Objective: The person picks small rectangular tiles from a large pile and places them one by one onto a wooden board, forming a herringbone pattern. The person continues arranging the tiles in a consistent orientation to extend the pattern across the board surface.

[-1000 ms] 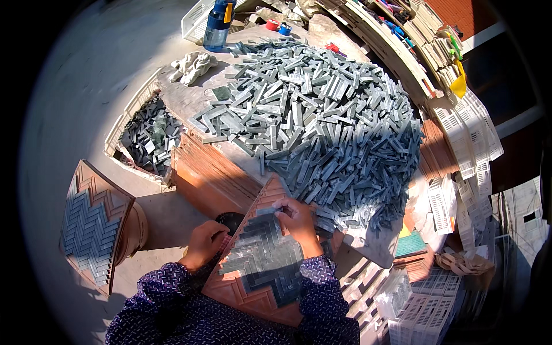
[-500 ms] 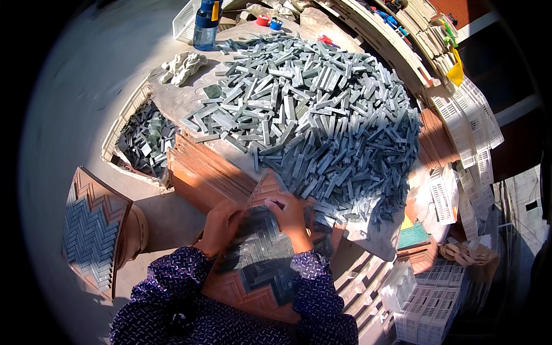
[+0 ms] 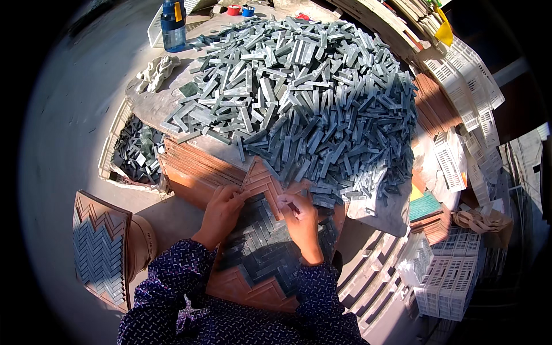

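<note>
A terracotta-coloured grooved tray (image 3: 253, 299) lies tilted before me, its herringbone channels partly filled with dark grey stone strips (image 3: 259, 236). At its far left edge is my left hand (image 3: 220, 215), fingers curled together with the tips at the upper strips; whatever they grip is hidden. My right hand (image 3: 301, 224) hovers over the tray's upper right, thumb and fingers pinched. Anything between them is too small to make out. Bare orange grooves show at the tray's far corner, between the hands. Just beyond spreads a big heap of loose stone strips (image 3: 299, 98).
Left of me, another filled herringbone tray (image 3: 100, 247) rests on a round drum (image 3: 141, 244). A stack of orange trays (image 3: 195, 172) and a crate of stone pieces (image 3: 115, 135) stand behind. White gloves (image 3: 155, 72) and a blue bottle (image 3: 173, 29) sit far left; white crates (image 3: 445, 282) stand right.
The view has shifted, so the heap and bottle sit higher and further left. My right hand has moved slightly down and right relative to the tray; my left stays by its edge.
</note>
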Action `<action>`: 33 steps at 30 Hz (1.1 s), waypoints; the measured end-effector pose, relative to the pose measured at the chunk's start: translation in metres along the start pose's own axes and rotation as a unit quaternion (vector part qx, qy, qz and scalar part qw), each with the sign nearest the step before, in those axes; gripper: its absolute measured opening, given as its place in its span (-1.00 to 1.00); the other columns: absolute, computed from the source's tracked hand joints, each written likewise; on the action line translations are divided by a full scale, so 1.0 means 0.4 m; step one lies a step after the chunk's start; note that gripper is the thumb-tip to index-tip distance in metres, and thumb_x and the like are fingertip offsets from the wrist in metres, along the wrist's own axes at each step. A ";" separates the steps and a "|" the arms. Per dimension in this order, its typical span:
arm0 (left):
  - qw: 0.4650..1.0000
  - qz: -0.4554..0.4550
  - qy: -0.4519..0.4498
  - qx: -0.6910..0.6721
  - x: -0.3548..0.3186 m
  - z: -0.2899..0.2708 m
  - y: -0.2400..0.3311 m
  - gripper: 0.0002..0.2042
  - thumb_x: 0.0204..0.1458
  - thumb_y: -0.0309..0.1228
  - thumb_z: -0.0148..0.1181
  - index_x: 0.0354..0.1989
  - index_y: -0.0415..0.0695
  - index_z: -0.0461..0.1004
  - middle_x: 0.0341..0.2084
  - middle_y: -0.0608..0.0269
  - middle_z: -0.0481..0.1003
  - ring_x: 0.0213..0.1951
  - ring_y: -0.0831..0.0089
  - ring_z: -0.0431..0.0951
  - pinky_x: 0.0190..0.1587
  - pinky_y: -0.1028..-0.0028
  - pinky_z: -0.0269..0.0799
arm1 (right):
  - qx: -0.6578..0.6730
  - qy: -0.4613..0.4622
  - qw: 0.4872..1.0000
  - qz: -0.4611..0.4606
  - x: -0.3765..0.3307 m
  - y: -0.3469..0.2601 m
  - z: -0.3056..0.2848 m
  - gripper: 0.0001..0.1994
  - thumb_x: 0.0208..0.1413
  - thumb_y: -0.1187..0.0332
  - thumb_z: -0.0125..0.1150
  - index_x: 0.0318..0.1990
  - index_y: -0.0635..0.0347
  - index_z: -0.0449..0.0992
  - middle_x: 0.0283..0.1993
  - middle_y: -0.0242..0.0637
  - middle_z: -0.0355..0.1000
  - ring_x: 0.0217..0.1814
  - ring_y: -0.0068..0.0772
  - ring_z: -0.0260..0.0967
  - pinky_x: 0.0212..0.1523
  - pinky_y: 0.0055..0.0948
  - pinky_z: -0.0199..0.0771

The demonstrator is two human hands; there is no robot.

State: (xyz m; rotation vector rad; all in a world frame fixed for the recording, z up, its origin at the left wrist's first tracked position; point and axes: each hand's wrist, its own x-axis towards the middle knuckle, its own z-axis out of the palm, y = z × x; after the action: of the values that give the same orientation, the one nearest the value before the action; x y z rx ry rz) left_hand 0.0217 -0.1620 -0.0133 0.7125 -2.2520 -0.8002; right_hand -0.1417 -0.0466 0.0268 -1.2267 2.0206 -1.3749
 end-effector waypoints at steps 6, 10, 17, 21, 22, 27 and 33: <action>0.992 0.074 -0.087 0.044 0.028 -0.003 -0.032 -0.61 -0.17 -0.61 0.17 -0.08 -0.11 0.50 -0.11 0.18 0.39 -0.08 0.14 0.37 -0.06 0.29 0.36 | -0.015 0.022 0.998 0.060 -0.187 -0.026 -0.084 -0.89 0.00 0.52 0.24 -0.28 0.30 0.55 -0.31 -0.20 0.51 -0.36 -0.42 0.47 -0.36 -0.54 0.43; 0.980 0.084 -0.144 0.109 -0.006 -0.046 -0.003 -0.42 -0.07 -0.34 0.18 0.21 -0.10 0.25 0.18 0.12 0.22 0.22 0.12 0.18 0.22 0.18 0.12 | -0.037 0.034 0.995 0.086 -0.281 -0.008 -0.125 -0.89 -0.01 0.53 0.25 -0.29 0.31 0.55 -0.31 -0.18 0.50 -0.33 -0.40 0.47 -0.30 -0.51 0.45; 0.948 0.079 -0.243 0.192 -0.065 -0.019 0.040 -0.18 0.01 0.20 -0.15 0.30 -0.22 0.06 0.33 0.12 0.04 0.37 0.25 -0.04 0.33 -0.02 -0.28 | -0.021 0.022 0.997 0.065 -0.328 0.013 -0.120 -0.90 -0.01 0.54 0.25 -0.29 0.30 0.55 -0.32 -0.18 0.50 -0.33 -0.36 0.47 -0.31 -0.51 0.43; 0.946 0.092 -0.240 0.198 -0.047 -0.003 0.046 -0.18 0.02 0.21 -0.18 0.30 -0.23 0.08 0.32 0.12 0.05 0.37 0.25 -0.04 0.33 -0.01 -0.29 | -0.024 0.013 0.999 0.045 -0.319 -0.002 -0.112 -0.89 0.01 0.51 0.26 -0.28 0.28 0.54 -0.32 -0.18 0.50 -0.35 -0.34 0.47 -0.35 -0.51 0.42; 0.946 0.095 -0.239 0.199 -0.044 -0.001 0.046 -0.18 0.02 0.22 -0.18 0.29 -0.23 0.08 0.32 0.12 0.05 0.37 0.25 -0.04 0.33 -0.01 -0.29 | -0.022 0.014 0.999 0.037 -0.317 -0.003 -0.110 -0.88 0.01 0.51 0.25 -0.27 0.28 0.54 -0.32 -0.18 0.50 -0.35 -0.34 0.47 -0.35 -0.51 0.42; 0.952 0.101 -0.223 0.185 -0.037 0.015 0.049 -0.17 0.02 0.21 -0.14 0.28 -0.25 0.09 0.32 0.09 0.06 0.37 0.22 -0.03 0.32 -0.02 -0.24 | 0.001 -0.001 1.000 -0.022 -0.243 -0.015 -0.103 -0.90 0.03 0.50 0.23 -0.28 0.27 0.53 -0.34 -0.17 0.49 -0.38 -0.34 0.47 -0.38 -0.48 0.42; 0.964 0.091 -0.192 0.159 -0.048 0.027 0.045 -0.20 0.02 0.18 -0.07 0.29 -0.23 0.09 0.33 0.07 0.03 0.37 0.17 -0.05 0.32 -0.02 -0.24 | -0.112 0.071 0.981 -0.144 0.031 0.064 -0.028 -0.81 0.02 0.41 0.20 -0.21 0.24 0.45 -0.28 -0.05 0.48 -0.25 0.05 0.44 -0.28 -0.15 0.42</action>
State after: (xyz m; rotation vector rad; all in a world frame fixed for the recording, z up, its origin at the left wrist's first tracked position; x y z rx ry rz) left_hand 0.0217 -0.1336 -0.0145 0.5107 -2.7931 -0.5245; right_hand -0.1676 -0.0478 0.0106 -1.6164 2.2109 -1.4272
